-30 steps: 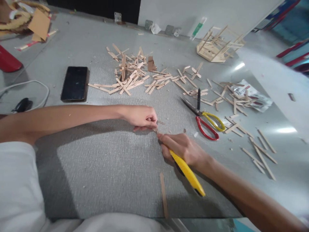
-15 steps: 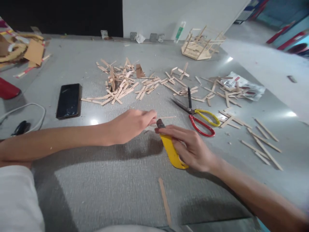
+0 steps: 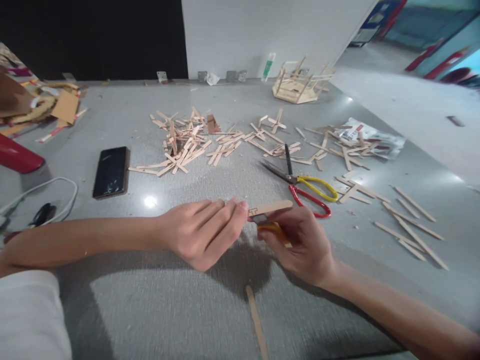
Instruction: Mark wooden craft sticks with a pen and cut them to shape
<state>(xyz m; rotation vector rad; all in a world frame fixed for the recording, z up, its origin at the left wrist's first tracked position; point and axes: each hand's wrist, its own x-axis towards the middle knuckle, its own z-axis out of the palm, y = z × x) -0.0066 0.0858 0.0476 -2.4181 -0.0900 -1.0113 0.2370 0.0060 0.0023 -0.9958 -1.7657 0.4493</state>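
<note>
My left hand point(image 3: 208, 232) pinches one end of a flat wooden stick point(image 3: 275, 206) that has dark marks near my fingertips. The stick's rounded end points right, above my right hand point(image 3: 303, 242). In that right hand is a yellow cutter point(image 3: 275, 230), its grey metal tip at the underside of the stick, close to my left fingertips. Scissors point(image 3: 294, 181) with one yellow and one red handle lie open just beyond my right hand, beside a black pen point(image 3: 288, 160). Nearer me, a single stick point(image 3: 257, 320) lies on the table.
Loose sticks point(image 3: 187, 145) are heaped at the middle back, with more at the right point(image 3: 416, 220). A phone point(image 3: 110, 171), cable point(image 3: 71, 182) and red object point(image 3: 20, 154) are left. At the back stands a stick frame point(image 3: 300, 87) beside a glue tube point(image 3: 268, 67).
The stick has turned so its flat face shows, and my left hand has rolled over. The yellow cutter has tilted from hanging down to lying nearly level. The view has shifted slightly.
</note>
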